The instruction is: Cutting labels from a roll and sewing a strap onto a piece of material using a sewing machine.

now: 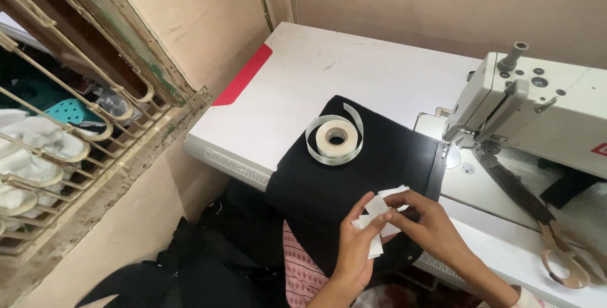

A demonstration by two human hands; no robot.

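A stack of white paper slips is pinched between the left hand and right hand, lower centre, fanned toward upper right.

hidden / cut off bits, head view

sewing machine runs off the right edge, so its body and far end aren't seen; needle area too small to tell. scissors clipped at the right edge, blades partly under a dark strap. left hand covers the lower part of the white paper pieces, count unclear; right hand hides the rest, wrist cut by the bottom edge. black fabric hangs over the bench front edge, lower end out of sight. stuff behind the window grille too cluttered to id. bench ruler marks too small.
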